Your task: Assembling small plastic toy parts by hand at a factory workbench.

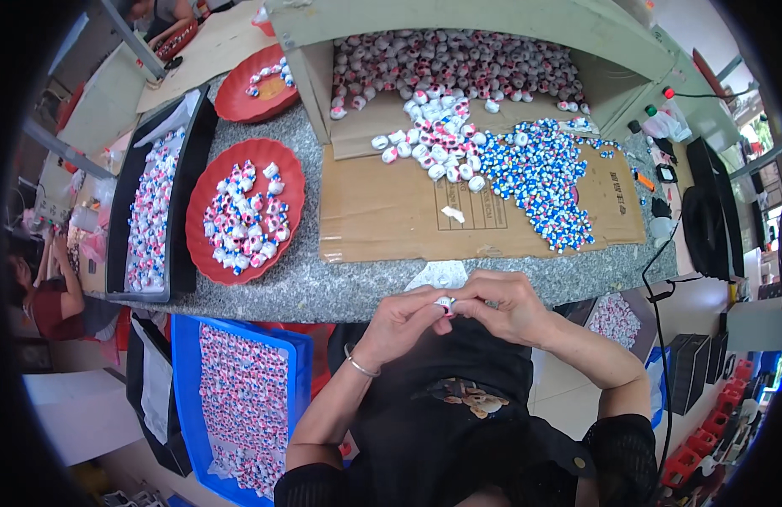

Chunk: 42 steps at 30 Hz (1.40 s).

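Note:
At the table's front edge my two hands meet over a small white and pink figurine piece (444, 302). My left hand (399, 325), with a bangle on its wrist, pinches the piece between thumb and fingers. From the other side, my right hand (508, 311) closes its thumb and fingertips against the same piece; whether a second small part is in them is hidden. Just beyond lies a flattened cardboard sheet (382, 241) bearing a heap of white and pink round pieces (437, 139) and a spread of tiny blue and white pieces (543, 173).
Left of the cardboard, a red scalloped dish (201, 245) holds assembled figurines; another red dish (230, 93) sits behind. A black tray (116, 245) and a blue crate (302, 355) hold more. A shelf box (311, 93) stands at the back. A black cable (657, 338) hangs at right.

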{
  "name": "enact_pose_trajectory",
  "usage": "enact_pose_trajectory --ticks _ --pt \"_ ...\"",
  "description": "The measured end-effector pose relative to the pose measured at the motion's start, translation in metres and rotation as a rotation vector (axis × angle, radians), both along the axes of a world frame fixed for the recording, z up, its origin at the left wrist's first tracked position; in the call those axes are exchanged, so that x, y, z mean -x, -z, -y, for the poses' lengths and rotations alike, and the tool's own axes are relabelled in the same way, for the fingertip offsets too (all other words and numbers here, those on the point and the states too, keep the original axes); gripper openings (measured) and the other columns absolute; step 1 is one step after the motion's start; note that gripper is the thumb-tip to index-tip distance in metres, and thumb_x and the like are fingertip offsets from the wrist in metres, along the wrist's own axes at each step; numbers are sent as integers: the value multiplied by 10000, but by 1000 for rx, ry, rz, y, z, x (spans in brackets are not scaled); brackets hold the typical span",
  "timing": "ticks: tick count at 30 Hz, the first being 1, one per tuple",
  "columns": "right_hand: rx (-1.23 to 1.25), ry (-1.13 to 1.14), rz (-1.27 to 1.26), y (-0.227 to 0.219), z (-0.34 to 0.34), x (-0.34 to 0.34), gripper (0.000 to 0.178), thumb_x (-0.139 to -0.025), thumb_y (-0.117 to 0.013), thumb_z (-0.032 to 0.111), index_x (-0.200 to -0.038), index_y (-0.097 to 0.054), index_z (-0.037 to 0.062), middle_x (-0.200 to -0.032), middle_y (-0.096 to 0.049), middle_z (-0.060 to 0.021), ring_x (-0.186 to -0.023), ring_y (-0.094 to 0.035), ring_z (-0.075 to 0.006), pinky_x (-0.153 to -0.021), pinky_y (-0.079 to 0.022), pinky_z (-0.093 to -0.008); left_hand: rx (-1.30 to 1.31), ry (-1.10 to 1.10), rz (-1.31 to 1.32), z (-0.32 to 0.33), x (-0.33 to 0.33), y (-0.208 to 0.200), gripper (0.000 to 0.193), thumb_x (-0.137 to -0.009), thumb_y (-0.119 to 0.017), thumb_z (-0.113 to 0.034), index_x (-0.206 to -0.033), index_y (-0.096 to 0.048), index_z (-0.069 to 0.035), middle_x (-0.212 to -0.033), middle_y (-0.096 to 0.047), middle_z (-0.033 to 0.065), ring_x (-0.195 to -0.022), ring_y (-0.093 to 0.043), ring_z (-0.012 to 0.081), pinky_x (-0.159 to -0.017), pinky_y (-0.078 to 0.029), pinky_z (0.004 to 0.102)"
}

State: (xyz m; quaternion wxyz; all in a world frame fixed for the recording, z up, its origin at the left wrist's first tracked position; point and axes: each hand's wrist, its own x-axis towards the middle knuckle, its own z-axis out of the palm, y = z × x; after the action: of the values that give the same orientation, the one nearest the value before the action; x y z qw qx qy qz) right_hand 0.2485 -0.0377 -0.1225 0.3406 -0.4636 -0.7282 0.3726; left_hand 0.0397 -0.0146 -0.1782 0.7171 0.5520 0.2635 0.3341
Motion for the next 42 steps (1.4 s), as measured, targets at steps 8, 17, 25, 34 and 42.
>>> enact_pose_trajectory --ticks 8,17,25,34,42 --pt "6 -36 -74 20 -30 -8 118 -862 -675 112 -946 -708 36 -830 -661 -121 -739 -649 -291 -630 -505 -369 -159 -134 -190 -14 15 -21 225 -950 -558 -48 -1151 -643 8 -914 -638 60 -771 -612 104 -705 -497 246" --pt "-538 93 736 52 -114 -86 173 -724 -557 -17 -885 -615 10 -880 -559 -108 -899 -568 -271 -771 -502 -376 -1162 -950 -1044 -86 75 -57 324 -806 -628 26 -1126 -597 -19 -1106 -586 181 -1069 -546 371 -932 -441 419" --pt "-323 74 817 31 -71 -75 226 -753 -561 -19 -978 -583 -23 -987 -545 -130 -946 -595 -308 -820 -513 -401 -1144 -410 -594 -116 -84 -8 182 -779 -632 9 -958 -624 -20 -954 -576 120 -909 -592 321 -764 -504 407" --pt "-339 175 426 54 -52 -87 239 -795 -643 -14 -1033 -642 1 -930 -614 -137 -912 -617 -320 -777 -504 -395 -1266 -250 -802 -133 -115 7 243 -712 -629 -5 -950 -583 -20 -931 -524 131 -891 -600 285 -723 -527 397" --pt "-174 112 531 32 -53 -100 126 -785 -660 22 -909 -658 2 -890 -608 -174 -816 -633 -361 -711 -516 -427 -1025 -239 -632 -117 -97 -2 297 -816 -624 -37 -1108 -571 -59 -1021 -537 139 -966 -579 336 -786 -499 440"
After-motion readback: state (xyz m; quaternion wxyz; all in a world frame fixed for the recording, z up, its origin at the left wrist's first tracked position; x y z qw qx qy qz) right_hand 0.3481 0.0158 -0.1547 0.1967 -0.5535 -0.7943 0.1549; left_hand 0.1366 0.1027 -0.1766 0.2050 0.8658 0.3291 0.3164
